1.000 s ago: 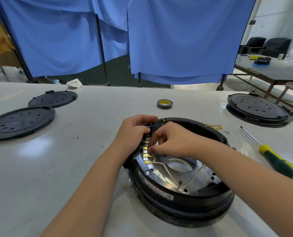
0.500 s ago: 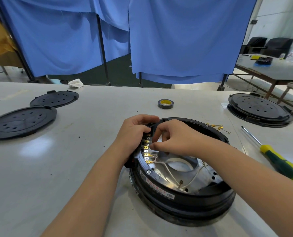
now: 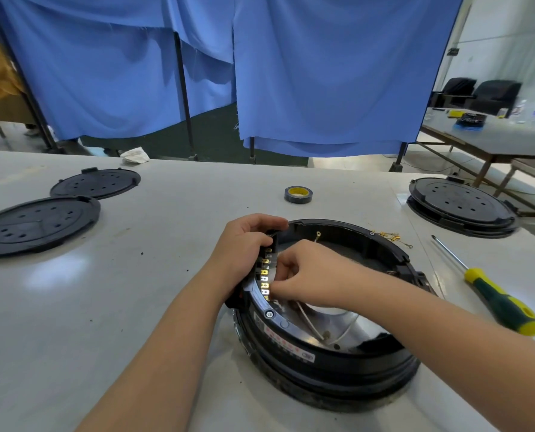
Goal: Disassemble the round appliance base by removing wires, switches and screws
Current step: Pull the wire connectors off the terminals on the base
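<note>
At the terminals [image 3: 264, 277], the right hand [image 3: 303, 275] has slid lower.

Both forearms bare to frame edge, no sleeves; hands [image 3: 303, 272] ungloved (no rings, watch visible).

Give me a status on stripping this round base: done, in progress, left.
Done: the round base lies open, and a few loose gold terminals lie on the table. In hand: the left hand grips the rim while the right hand picks at the terminal strip. Left: white wires, a rim screw; the screwdriver lies unused.
</note>
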`<control>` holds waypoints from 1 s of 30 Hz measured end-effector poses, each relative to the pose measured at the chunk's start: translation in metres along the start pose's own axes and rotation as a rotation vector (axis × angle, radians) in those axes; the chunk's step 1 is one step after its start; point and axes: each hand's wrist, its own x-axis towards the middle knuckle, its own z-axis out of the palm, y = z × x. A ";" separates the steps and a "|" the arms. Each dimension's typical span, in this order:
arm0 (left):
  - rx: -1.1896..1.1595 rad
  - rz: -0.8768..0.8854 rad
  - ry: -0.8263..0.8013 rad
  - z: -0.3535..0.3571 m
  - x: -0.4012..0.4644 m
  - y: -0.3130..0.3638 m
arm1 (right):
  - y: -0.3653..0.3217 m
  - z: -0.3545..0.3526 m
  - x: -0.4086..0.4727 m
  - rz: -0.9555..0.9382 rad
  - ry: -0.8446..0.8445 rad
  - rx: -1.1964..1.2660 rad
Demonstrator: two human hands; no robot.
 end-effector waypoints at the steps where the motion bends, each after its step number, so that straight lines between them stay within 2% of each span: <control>1: 0.004 0.005 0.002 0.000 0.000 0.000 | 0.000 0.000 -0.001 0.003 0.013 0.006; 5: 0.018 0.010 0.003 0.001 0.000 0.002 | 0.001 -0.001 -0.004 0.012 0.058 -0.052; 9: 0.039 0.018 0.009 0.002 -0.001 0.004 | 0.004 -0.002 -0.006 0.037 0.005 -0.002; 14: 0.034 0.010 0.015 0.002 -0.001 0.004 | 0.003 -0.003 -0.005 -0.046 0.108 -0.132; 16: 0.034 0.010 0.015 0.001 -0.001 0.003 | 0.002 -0.004 -0.006 -0.082 0.115 -0.100; 22: 0.024 0.008 0.019 0.002 -0.002 0.004 | 0.001 -0.006 -0.010 -0.142 -0.037 0.073; 30: 0.031 -0.001 0.018 0.001 -0.002 0.004 | 0.000 -0.007 -0.012 -0.171 -0.119 0.092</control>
